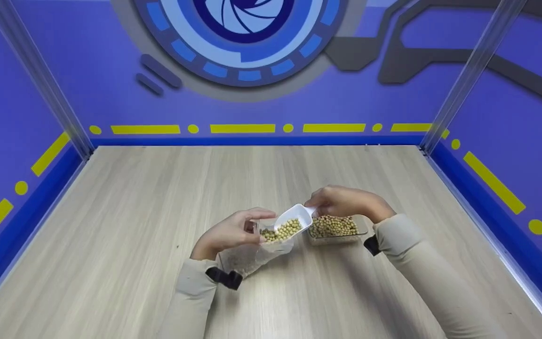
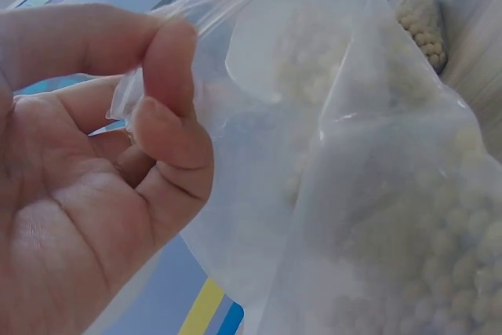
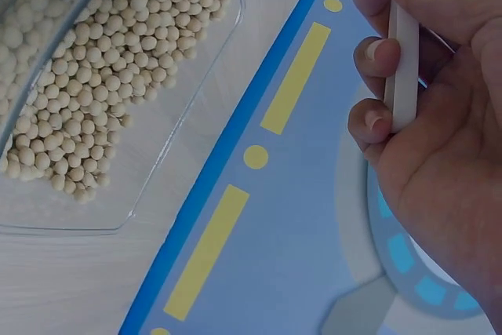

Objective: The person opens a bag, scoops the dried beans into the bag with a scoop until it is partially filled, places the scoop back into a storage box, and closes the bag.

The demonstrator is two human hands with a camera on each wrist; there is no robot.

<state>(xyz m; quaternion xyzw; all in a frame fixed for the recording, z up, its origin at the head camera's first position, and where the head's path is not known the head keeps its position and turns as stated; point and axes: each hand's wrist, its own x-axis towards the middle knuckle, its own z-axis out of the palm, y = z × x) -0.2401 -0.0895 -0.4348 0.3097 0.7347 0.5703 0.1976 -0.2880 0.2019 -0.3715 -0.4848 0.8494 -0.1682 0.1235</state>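
Observation:
My left hand [image 1: 228,233] pinches the rim of a clear plastic bag [image 1: 243,263] between thumb and fingers, holding its mouth apart. Soybeans show through the bag [image 2: 361,225] in the left wrist view. A white scoop [image 1: 301,213], loaded with soybeans [image 1: 288,229], tilts into the bag's mouth. My right hand [image 1: 341,202] grips the scoop's handle [image 3: 404,68], with fingers curled round it. Below that hand, a clear rectangular container [image 1: 334,241] holds more soybeans [image 3: 118,52].
The container stands on a light wood-grain table [image 1: 125,212], just right of the bag. Blue printed panels [image 1: 290,110] with yellow marks enclose the back and sides. Dark bands [image 1: 224,278] sit at both wrists.

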